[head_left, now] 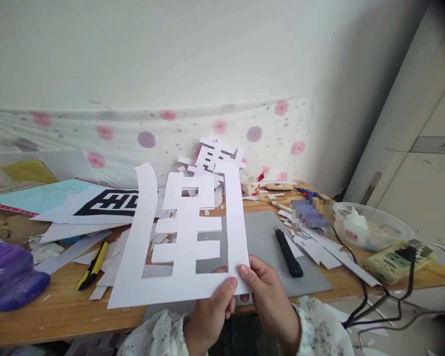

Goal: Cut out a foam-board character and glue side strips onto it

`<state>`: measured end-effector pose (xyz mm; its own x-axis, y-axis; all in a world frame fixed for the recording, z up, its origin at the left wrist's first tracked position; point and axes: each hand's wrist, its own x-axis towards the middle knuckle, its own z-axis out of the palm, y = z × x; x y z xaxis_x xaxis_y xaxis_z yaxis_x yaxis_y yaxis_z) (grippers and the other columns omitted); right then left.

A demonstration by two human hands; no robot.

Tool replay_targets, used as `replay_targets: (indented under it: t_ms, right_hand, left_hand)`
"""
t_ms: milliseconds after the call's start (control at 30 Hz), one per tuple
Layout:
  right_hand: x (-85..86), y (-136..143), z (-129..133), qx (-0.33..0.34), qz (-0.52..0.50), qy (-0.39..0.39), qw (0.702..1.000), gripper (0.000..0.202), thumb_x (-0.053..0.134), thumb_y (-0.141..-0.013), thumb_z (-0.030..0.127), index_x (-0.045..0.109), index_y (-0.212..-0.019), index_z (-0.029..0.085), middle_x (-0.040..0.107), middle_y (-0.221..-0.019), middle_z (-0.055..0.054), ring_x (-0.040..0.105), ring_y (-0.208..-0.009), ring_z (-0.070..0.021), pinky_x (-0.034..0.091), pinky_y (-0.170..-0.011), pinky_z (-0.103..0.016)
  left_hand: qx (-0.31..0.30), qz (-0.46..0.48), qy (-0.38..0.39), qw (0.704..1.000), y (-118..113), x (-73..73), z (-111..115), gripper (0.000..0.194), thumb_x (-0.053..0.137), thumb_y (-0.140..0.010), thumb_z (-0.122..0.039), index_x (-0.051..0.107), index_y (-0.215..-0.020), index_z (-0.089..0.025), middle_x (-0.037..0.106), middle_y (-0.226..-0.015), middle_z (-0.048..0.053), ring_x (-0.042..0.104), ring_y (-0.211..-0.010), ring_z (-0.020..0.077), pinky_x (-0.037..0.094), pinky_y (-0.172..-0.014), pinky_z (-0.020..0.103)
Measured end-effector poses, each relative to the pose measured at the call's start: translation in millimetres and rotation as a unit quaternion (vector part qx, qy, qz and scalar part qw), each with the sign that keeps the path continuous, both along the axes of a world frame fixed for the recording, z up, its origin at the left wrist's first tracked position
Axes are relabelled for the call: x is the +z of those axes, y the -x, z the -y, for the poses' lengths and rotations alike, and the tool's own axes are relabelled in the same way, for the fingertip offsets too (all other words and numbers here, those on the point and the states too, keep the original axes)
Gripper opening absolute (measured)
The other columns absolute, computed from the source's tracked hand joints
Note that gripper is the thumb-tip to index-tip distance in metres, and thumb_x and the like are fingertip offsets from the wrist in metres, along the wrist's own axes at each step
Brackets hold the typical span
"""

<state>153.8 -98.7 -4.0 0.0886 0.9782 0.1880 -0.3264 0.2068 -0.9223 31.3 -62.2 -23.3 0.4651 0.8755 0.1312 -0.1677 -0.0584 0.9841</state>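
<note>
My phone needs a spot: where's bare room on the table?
Mostly bare: brown wood right of the glossy purple object, before the yellow-black cutter; grey mat between the held white paper cutout and black cutter. Crowded, right: white offcuts, clear plastic bowl.

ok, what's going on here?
A person holds up a white cut-out character, left hand and right hand both gripping it near its lower right corner. A black utility knife lies on the grey cutting mat; a yellow-and-black utility knife lies further left. Neither is in hand.
</note>
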Motion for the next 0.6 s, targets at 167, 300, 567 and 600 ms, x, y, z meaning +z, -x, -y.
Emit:
replay_targets:
  t_ms: [167,300,567,600]
  right_hand:
    - [6.0,-51.9,-3.6,-0.101,0.216,-0.011,0.971,0.048,0.055,-0.089,0.063,0.063,-0.081,0.017,0.061,-0.062,-0.001,0.057,-0.058,-0.0158,0.046,-0.058,-0.028]
    - [4.4,-110.4,-9.3,-0.328,0.564,0.096,0.752,0.032,0.053,-0.094,0.041,0.066,-0.102,0.012,0.069,-0.094,-0.014,0.066,-0.091,-0.0272,0.050,-0.085,-0.041]
    - [-8.2,-141.1,-24.2,-0.301,0.608,0.193,0.709,0.036,0.071,-0.074,0.017,0.068,-0.108,0.007,0.070,-0.099,-0.021,0.068,-0.097,-0.0350,0.048,-0.087,-0.045]
    - [-7.5,-141.3,-23.5,-0.296,0.599,0.195,0.718,0.036,0.068,-0.074,0.015,0.068,-0.109,0.007,0.071,-0.096,-0.020,0.069,-0.094,-0.0338,0.049,-0.086,-0.045]
  left_hand:
    - [0.019,-0.022,-0.009,1.000,3.8,7.4,-3.7,0.055,0.059,-0.084,-0.067,0.055,-0.056,-0.019,0.048,-0.044,-0.002,0.039,-0.040,0.0098,0.028,-0.043,0.024]
    - [0.036,0.005,-0.020,0.999,3.8,16.6,-8.1,0.052,0.061,-0.085,-0.059,0.056,-0.053,-0.019,0.055,-0.048,0.000,0.044,-0.043,0.0106,0.033,-0.045,0.025]
    - [0.079,0.059,0.007,0.995,2.6,36.0,-8.8,0.043,0.067,-0.081,-0.052,0.061,-0.056,-0.018,0.060,-0.050,0.001,0.045,-0.042,0.0099,0.033,-0.044,0.024]
    - [0.085,0.067,0.019,0.994,2.9,39.4,-8.1,0.044,0.068,-0.079,-0.053,0.060,-0.055,-0.018,0.059,-0.049,0.001,0.044,-0.041,0.0095,0.032,-0.043,0.024]
